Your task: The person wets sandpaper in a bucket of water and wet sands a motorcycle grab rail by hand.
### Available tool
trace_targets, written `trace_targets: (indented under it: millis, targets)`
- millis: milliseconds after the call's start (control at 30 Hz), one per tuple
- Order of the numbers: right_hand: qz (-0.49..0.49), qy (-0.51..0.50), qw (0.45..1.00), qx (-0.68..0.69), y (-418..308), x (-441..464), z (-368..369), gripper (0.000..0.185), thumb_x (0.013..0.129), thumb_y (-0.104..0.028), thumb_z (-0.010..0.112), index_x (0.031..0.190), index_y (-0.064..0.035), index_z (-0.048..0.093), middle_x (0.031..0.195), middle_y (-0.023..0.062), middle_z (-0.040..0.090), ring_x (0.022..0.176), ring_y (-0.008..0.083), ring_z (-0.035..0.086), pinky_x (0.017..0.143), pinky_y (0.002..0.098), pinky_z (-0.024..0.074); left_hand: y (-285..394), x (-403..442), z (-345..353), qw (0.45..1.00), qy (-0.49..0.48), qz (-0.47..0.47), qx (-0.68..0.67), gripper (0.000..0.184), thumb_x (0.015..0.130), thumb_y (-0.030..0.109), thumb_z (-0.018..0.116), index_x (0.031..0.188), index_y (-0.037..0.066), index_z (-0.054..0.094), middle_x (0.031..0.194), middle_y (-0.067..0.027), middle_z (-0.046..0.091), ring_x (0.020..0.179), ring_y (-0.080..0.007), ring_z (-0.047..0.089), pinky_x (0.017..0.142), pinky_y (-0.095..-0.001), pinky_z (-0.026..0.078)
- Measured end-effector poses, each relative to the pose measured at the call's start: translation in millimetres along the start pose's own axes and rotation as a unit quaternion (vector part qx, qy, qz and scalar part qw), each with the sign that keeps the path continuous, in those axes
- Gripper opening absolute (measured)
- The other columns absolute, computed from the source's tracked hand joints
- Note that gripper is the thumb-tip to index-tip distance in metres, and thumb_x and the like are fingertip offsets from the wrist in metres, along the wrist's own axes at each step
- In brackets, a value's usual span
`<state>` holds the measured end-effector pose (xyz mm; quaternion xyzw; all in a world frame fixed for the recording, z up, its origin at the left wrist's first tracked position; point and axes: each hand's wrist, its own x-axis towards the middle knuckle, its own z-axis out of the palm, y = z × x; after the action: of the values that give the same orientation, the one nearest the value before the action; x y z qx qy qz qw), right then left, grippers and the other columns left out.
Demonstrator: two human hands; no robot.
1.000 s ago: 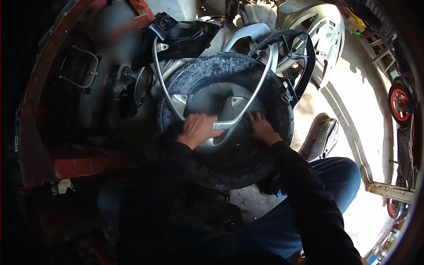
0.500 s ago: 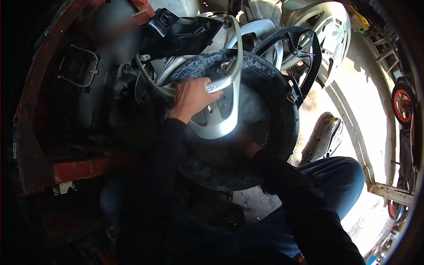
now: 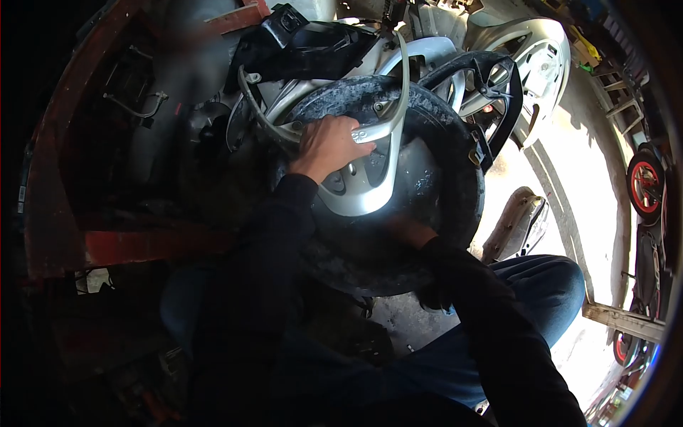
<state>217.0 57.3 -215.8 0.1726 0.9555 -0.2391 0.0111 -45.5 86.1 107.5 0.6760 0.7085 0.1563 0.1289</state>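
A silver motorcycle grab rail [image 3: 370, 201] with two long curved arms is tilted over a round black tub [image 3: 334, 104] that looks like rubber. My left hand [image 3: 329, 146] is closed round its crosspiece, thumb and fingers wrapped over the metal. Inside the tub, shiny dark water [image 3: 421, 174] shows to the right of the rail. My right hand [image 3: 413, 233] is low in the tub, just below the rail's rounded end. Deep shadow and blur hide its fingers, so what it holds or touches cannot be made out.
Behind the tub lie a black plastic panel [image 3: 306, 48], a black curved frame [image 3: 514, 107] and a silver fairing [image 3: 544, 67]. A long dark part [image 3: 514, 222] rests on the floor at right. A red metal frame [image 3: 142, 247] borders the left.
The view has shifted a little, so the rail, my left hand and the background parts sit farther right. My left hand keeps the same hold. My right hand is still low in the tub.
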Motion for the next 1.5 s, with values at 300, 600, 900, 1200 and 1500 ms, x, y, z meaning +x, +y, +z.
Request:
trace_targets:
  millis: [300,600,900,1200,1500]
  targets:
    - [0.154,0.101,0.854,0.486,5,-11,-135,0.038,0.08,0.007,0.063,0.115,-0.0063,0.065,0.11,-0.0003,0.062,0.11,0.0129,0.056,0.095,0.0288,0.0458,3,-1,-7,0.998,-0.053,-0.029,0.0,0.045,0.075,0.045,0.076,0.101,0.008,0.075,0.094,-0.017,0.074,0.092,-0.0344,0.071,0.087,-0.0439,0.054]
    - [0.179,0.215,0.686,0.672,4,-27,-170,0.037,0.083,0.003,0.062,0.119,-0.0059,0.061,0.102,-0.0001,0.061,0.095,0.01,0.06,0.088,0.0227,0.0473,4,-3,-6,0.999,-0.046,-0.024,0.005,0.046,0.075,0.045,0.077,0.101,0.007,0.075,0.096,-0.0161,0.074,0.092,-0.0336,0.071,0.085,-0.0435,0.054]
    - [0.209,0.282,0.662,0.662,-1,-13,-181,0.034,0.083,0.0,0.063,0.116,-0.0082,0.063,0.101,-0.0016,0.06,0.092,0.0083,0.058,0.083,0.0218,0.0462,0,-10,9,0.997,-0.07,-0.009,-0.027,0.042,0.075,0.038,0.08,0.1,0.004,0.073,0.099,-0.0186,0.073,0.096,-0.0362,0.069,0.086,-0.0446,0.053]
    - [0.206,0.339,0.662,0.636,11,-27,-192,0.033,0.084,-0.001,0.061,0.117,-0.0073,0.063,0.102,-0.0012,0.063,0.092,0.0083,0.058,0.084,0.0216,0.0454,-8,-13,34,0.999,-0.049,-0.008,-0.002,0.041,0.072,0.037,0.083,0.094,0.004,0.071,0.093,-0.0184,0.072,0.091,-0.0373,0.068,0.079,-0.0452,0.051]
    - [0.21,0.365,0.639,0.644,-5,-21,-204,0.033,0.088,-0.005,0.059,0.12,-0.0092,0.06,0.099,-0.002,0.062,0.087,0.007,0.057,0.081,0.0204,0.0454,-7,-32,77,0.991,-0.137,-0.005,0.009,0.035,0.078,0.029,0.08,0.1,0.006,0.067,0.097,-0.0176,0.071,0.096,-0.0392,0.068,0.081,-0.0492,0.051]
